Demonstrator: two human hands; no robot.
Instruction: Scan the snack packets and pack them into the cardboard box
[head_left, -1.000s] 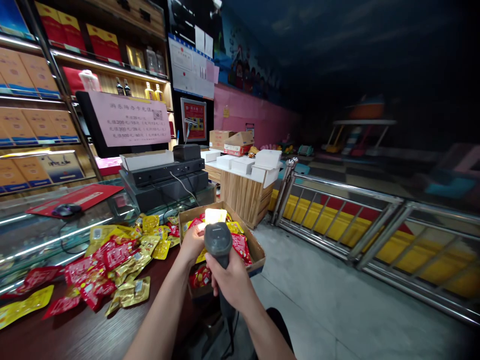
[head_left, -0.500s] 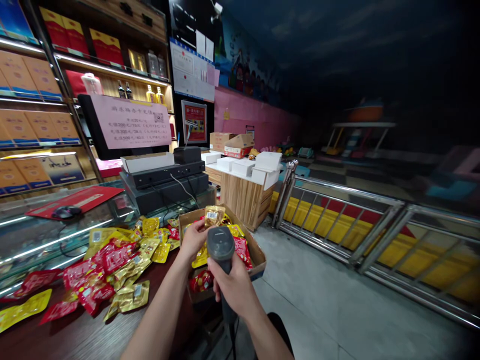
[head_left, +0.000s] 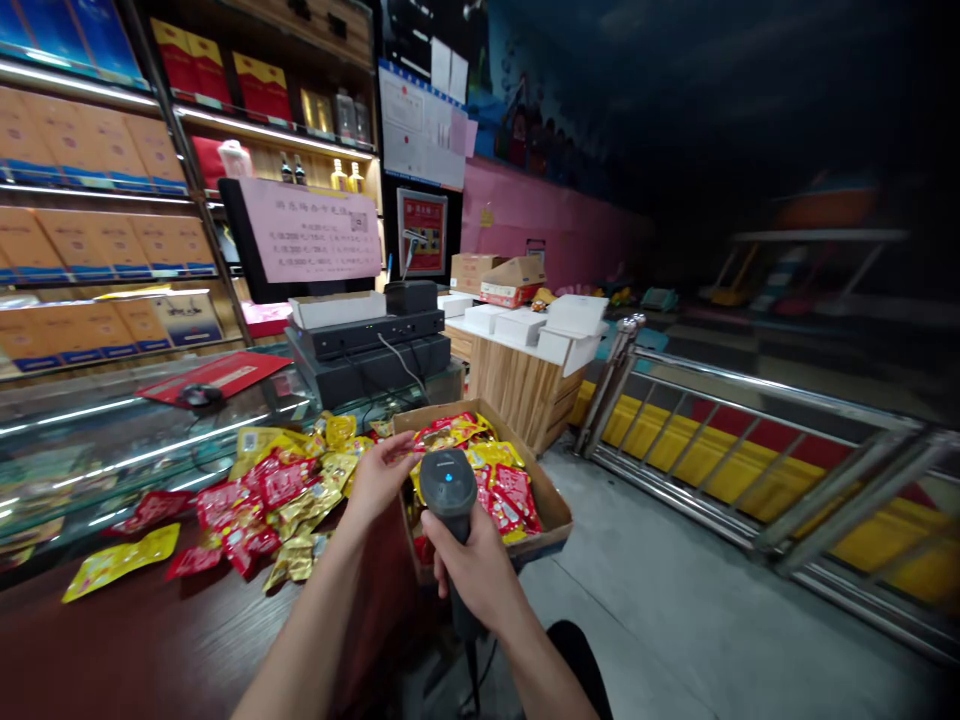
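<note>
Left hand [head_left: 379,482] extends forward beside curled right hand [head_left: 474,568].

Bare forearms [head_left: 315,610], dark clothing [head_left: 579,655]
The left hand [head_left: 376,484] and right hand [head_left: 478,572] are bare and slim-fingered; past the right edge of the counter [head_left: 187,640], black cloth shows, apparently over a knee.

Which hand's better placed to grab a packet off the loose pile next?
Left, probably. The left hand is beside the loose pile, at the left side of the carton; whether it holds a packet is unclear. The right hand is wrapped around the scanner.
</note>
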